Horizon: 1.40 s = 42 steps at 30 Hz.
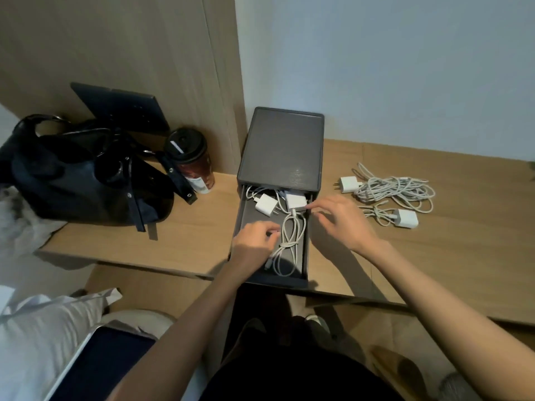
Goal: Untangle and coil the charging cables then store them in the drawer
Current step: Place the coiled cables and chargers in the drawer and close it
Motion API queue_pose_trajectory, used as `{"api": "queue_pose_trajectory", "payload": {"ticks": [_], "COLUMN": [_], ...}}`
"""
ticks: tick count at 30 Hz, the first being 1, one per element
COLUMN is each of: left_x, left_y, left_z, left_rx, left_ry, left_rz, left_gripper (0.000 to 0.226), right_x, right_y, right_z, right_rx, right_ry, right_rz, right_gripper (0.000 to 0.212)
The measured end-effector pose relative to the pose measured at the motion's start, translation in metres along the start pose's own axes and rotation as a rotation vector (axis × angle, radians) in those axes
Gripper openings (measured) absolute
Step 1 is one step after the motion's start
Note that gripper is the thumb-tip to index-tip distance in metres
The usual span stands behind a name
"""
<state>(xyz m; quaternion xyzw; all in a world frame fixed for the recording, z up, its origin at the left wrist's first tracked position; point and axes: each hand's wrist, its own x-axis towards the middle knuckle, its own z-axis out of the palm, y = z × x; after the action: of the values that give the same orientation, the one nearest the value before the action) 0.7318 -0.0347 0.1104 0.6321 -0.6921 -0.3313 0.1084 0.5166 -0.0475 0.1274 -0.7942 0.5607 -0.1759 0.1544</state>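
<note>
Left hand (254,242) pinching cable (290,245), wooden desk (173,241), wall (405,68)

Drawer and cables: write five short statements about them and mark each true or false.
1. The drawer is pulled open. True.
2. A coiled cable lies inside it. True.
3. The tangled cables lie left of the drawer. False: they lie on the desk, to its right.
4. The left hand rests on a black bag. False: it holds the coiled cable.
5. The right hand touches a white adapter in the drawer. True.
</note>
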Motion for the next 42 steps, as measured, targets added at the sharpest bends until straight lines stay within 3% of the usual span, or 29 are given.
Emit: {"api": "queue_pose_trajectory", "payload": {"ticks": [7, 13, 16, 21, 25, 35, 42], "left_x": [0.032, 0.064, 0.077, 0.087, 0.096, 0.102, 0.094], "left_y": [0.079, 0.136, 0.148, 0.149, 0.148, 0.138, 0.142], "left_z": [0.022, 0.079, 0.11, 0.144, 0.151, 0.167, 0.178], "left_rx": [-0.002, 0.16, 0.221, 0.392, 0.512, 0.563, 0.62], "left_ry": [0.004, -0.135, -0.199, -0.119, -0.188, -0.097, -0.049], "left_rz": [0.235, 0.267, 0.201, 0.242, 0.204, 0.221, 0.172], "left_gripper": [0.029, 0.043, 0.05, 0.046, 0.046, 0.047, 0.025], "right_x": [-0.044, -0.071, -0.073, -0.06, -0.059, -0.061, -0.064], "right_y": [0.054, 0.13, 0.154, 0.175, 0.172, 0.18, 0.179], "right_z": [-0.031, -0.046, -0.053, -0.041, -0.027, -0.017, -0.02], "right_rx": [0.017, 0.007, 0.002, -0.043, -0.124, -0.263, -0.368], "right_ry": [0.102, -0.015, -0.168, -0.36, -0.308, -0.239, -0.298], "right_rz": [0.292, 0.435, 0.421, 0.431, 0.402, 0.334, 0.226], "right_gripper": [0.026, 0.041, 0.05, 0.058, 0.051, 0.039, 0.037]}}
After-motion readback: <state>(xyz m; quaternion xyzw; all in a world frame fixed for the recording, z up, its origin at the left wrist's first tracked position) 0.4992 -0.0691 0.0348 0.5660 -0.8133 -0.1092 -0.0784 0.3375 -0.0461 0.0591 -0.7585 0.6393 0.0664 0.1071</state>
